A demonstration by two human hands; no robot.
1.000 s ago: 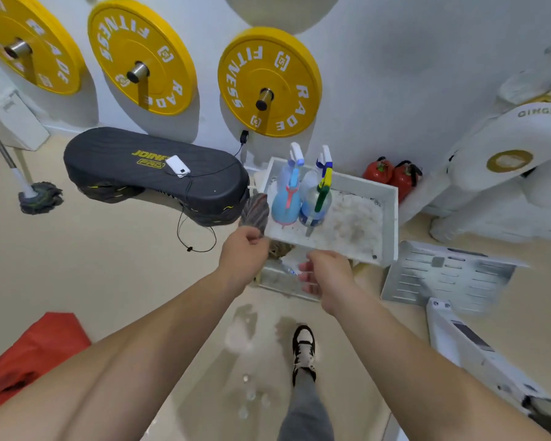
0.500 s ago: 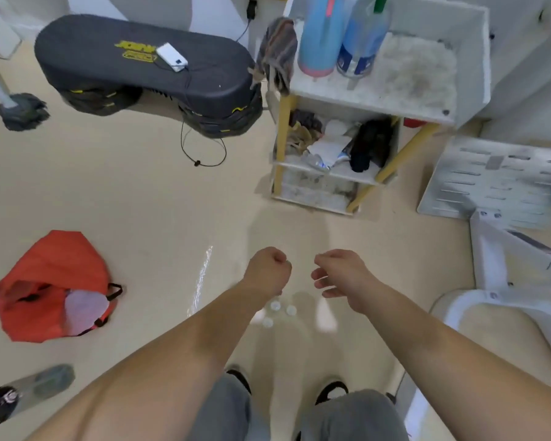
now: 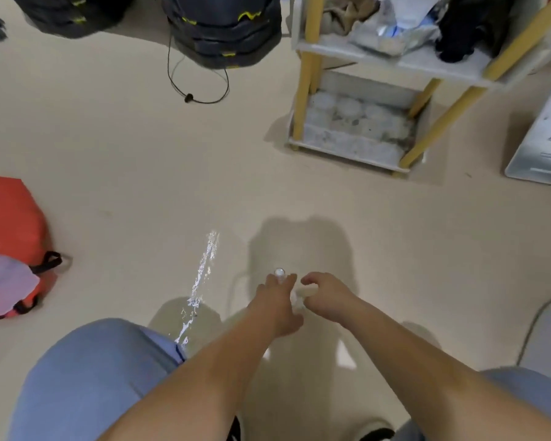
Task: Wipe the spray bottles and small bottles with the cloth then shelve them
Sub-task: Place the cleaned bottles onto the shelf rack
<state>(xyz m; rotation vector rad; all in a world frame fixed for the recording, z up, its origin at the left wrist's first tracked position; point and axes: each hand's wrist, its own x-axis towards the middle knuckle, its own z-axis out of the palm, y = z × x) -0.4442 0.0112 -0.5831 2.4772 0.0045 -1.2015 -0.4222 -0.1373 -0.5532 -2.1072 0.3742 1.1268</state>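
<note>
Floor [image 3: 134,160]: pale beige, glossy; a glare streak at lower centre.
Small bottles [image 3: 279,272]: clear, on the floor at lower centre; their number is unclear.
Shelf unit [image 3: 347,148]: upper right, yellow legs on the floor; stained bottom tray, with cloths [image 3: 341,14] on the tier above.
Red bag [image 3: 7,224]: left edge.
Black cord [image 3: 201,90]: looped, upper centre.
White slatted panel [image 3: 544,144]: right edge.

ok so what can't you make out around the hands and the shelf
- Head view, small bottle: only its cap shows, left hand covers the rest.
- Left hand and right hand: whether the fingers grip anything is hidden beneath them, blurred.
- Shelf: top tier cut off by the upper edge.
</note>
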